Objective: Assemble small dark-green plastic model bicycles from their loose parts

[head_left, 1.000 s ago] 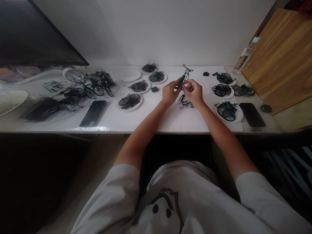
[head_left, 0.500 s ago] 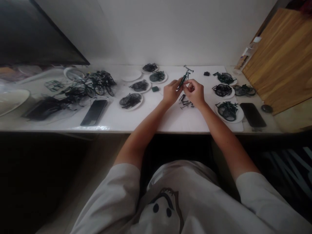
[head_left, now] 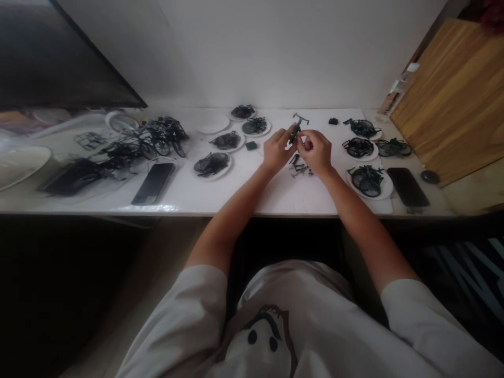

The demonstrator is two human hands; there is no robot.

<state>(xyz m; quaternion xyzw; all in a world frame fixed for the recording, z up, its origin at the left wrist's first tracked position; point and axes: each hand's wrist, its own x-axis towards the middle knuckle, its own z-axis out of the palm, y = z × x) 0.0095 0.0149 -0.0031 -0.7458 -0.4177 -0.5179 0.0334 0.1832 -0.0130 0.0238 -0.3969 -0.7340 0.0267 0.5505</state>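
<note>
Above the white board, a partly built toy bicycle [head_left: 294, 135] is held between both hands, its grey handlebar pointing away from me. My left hand [head_left: 276, 151] is closed around its dark green body. The thumb and fingers of my right hand [head_left: 316, 152] pinch at its right side; any small part between those fingertips is hidden. Several loose toy bicycle parts [head_left: 300, 169] lie just below, between my wrists. A small green block [head_left: 251, 145] rests to the left of my left hand, and a small black piece [head_left: 333, 121] lies beyond my right hand.
Several plates of dark bicycle parts flank my hands, including a right-hand plate [head_left: 388, 190]. An empty white plate [head_left: 212, 124], a cluster of toy bicycles [head_left: 163, 134] and a phone [head_left: 153, 182] are left. Another phone [head_left: 407, 187] and a bottle [head_left: 397, 92] stand right.
The toy bicycle has tipped and turned a little, so its handlebar now sits lower and slightly further left. Both hands keep nearly the same place and grip.
</note>
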